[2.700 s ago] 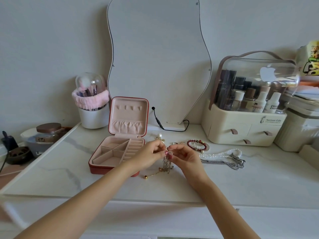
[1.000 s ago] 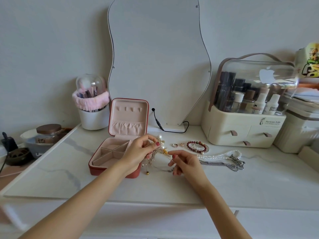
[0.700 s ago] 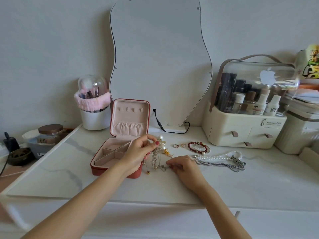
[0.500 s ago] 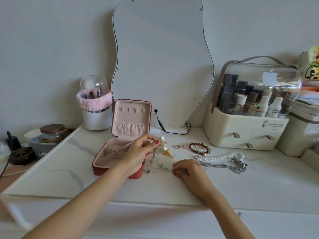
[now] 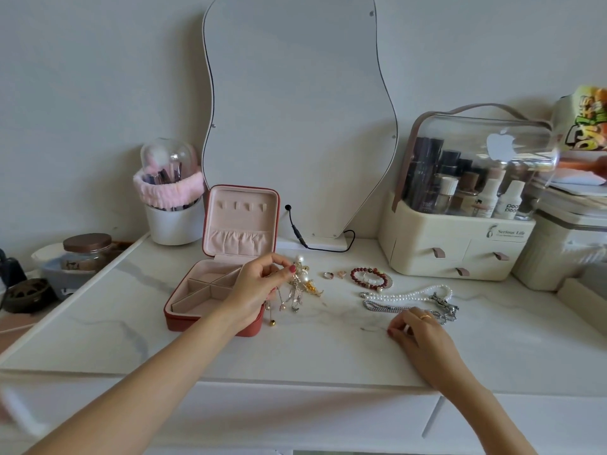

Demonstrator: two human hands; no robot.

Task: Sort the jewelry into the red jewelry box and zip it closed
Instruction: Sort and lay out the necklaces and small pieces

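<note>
The left hand (image 5: 253,292) pinches a tangled cluster of gold, silver and pearl chains (image 5: 295,289); the right hand (image 5: 418,330) pinches a thin strand's end (image 5: 369,329). Drawing the strand gently away from the left fingertips (image 5: 291,269) should free it without knotting, before anything goes into the open red zip jewelry box (image 5: 213,290).

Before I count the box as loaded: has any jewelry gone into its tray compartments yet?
No, the visible compartments of the red jewelry box show only bare pink lining, though the left hand hides one corner.
</note>
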